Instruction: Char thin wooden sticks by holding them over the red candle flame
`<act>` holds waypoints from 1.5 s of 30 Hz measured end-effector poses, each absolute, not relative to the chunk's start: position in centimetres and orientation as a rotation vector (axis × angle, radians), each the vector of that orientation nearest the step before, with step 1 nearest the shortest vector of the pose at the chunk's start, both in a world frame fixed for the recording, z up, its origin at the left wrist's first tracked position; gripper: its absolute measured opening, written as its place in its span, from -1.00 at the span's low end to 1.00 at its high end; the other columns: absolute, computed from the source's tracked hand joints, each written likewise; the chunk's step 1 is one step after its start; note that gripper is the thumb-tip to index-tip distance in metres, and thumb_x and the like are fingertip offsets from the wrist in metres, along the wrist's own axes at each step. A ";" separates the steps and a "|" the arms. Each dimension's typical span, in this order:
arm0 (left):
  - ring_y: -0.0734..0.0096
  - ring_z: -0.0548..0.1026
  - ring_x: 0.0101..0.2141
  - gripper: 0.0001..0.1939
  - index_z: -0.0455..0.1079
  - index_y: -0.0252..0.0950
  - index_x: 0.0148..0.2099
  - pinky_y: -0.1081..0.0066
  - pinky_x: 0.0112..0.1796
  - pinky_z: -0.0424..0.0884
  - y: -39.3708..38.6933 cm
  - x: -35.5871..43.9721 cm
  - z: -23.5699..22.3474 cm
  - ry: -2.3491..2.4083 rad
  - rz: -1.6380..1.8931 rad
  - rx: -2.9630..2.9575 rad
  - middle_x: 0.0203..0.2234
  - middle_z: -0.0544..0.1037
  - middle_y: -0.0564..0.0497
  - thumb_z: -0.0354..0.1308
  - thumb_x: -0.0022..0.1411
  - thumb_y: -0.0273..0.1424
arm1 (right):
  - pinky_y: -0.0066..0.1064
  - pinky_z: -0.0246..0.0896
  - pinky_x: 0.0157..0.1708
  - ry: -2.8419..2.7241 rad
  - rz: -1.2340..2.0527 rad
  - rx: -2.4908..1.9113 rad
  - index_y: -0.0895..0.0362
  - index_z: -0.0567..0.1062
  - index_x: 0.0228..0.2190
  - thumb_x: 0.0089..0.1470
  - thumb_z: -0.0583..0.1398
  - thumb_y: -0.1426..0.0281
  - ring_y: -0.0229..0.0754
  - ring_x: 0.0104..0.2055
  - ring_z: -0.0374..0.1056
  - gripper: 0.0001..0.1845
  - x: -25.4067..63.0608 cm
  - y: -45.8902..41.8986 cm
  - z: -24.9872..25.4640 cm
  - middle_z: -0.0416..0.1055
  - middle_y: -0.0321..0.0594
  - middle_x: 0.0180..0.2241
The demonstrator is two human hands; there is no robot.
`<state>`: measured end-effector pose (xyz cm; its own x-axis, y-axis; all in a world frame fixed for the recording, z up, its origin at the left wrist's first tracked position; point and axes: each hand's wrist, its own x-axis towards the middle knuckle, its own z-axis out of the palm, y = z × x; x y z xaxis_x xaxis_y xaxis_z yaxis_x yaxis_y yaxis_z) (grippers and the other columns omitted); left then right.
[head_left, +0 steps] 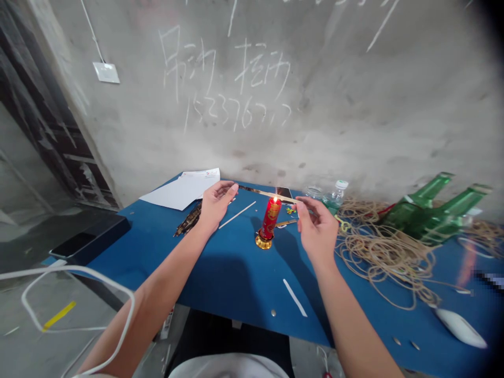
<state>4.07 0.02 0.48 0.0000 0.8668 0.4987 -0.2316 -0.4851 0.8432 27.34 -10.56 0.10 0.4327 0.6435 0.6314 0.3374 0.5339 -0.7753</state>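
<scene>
A thin wooden strip [255, 192], scorched dark on its left part and pale on its right, spans the space between my two hands. My left hand [216, 203] pinches its left end, and my right hand [318, 224] grips the other end. Just below the strip's pale part burns a red candle [271, 218] with gold markings, upright in a gold holder [263, 241]. Beneath my left hand lies a bundle of dark, scorched strips [190, 220]. A pale thin stick [237, 215] rests on the table between that hand and the candle.
The blue table [220, 273] stands against a concrete wall. Loose twine [386, 257] and green glass bottles [425, 210] crowd the right side. White papers [179, 190] lie at the back left, near a black box [92, 239]. A white strip [295, 297] lies in front.
</scene>
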 end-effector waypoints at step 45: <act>0.36 0.53 -0.36 -0.54 0.64 -0.27 0.05 0.42 -0.33 0.43 -0.6 3.8 -0.3 0.850 1.600 1.771 -0.34 0.67 -0.08 0.17 0.39 -0.04 | -0.43 0.11 -0.68 -1.032 0.309 -1.051 0.07 0.67 0.03 0.22 0.29 0.10 -0.41 -0.64 0.15 -0.55 27.8 -10.3 -0.3 0.65 -0.07 -0.12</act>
